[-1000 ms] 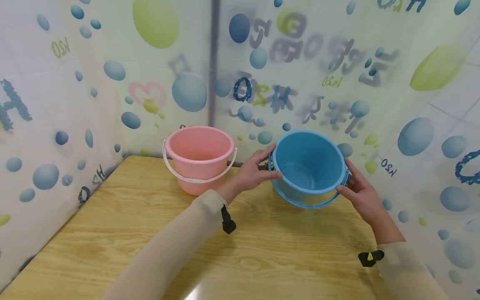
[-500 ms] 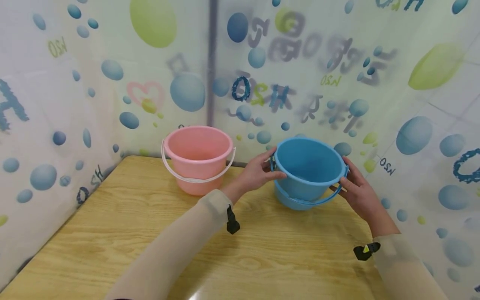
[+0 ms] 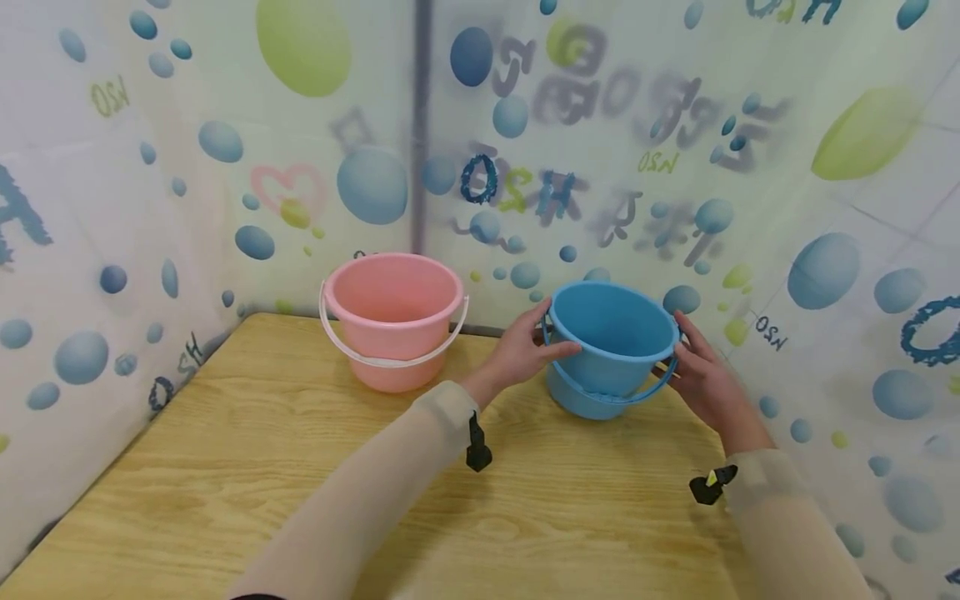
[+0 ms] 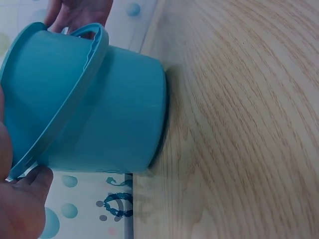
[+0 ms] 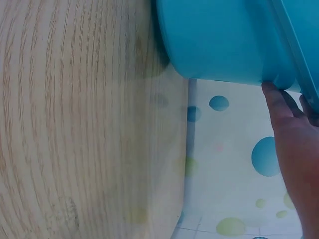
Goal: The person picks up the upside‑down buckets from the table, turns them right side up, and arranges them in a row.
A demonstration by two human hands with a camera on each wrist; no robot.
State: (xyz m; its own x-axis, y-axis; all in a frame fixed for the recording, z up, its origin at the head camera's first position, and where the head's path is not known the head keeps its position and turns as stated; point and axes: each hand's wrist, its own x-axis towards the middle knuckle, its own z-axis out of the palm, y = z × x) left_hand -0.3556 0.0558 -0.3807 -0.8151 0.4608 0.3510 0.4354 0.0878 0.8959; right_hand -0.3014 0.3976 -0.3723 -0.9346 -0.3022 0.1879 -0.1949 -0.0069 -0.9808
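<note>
A blue bucket stands upright at the back of the wooden table, its base right at the tabletop. Its blue handle hangs down across the front. My left hand grips the rim on the left side, thumb over the front of the edge and fingers behind. On the opposite side, my right hand holds the bucket just under the rim, near where the handle joins. In the right wrist view, fingertips touch the blue wall. The bucket's inside shows nothing in it.
A pink bucket with a white handle stands upright to the left, behind my left forearm. Printed curtains with blue and green spots hang along the back and both sides of the table.
The blue bucket has come down from a tilted, raised position to upright on the table, shifting slightly left. Both hands moved with it, keeping hold. The pink bucket stays where it was.
</note>
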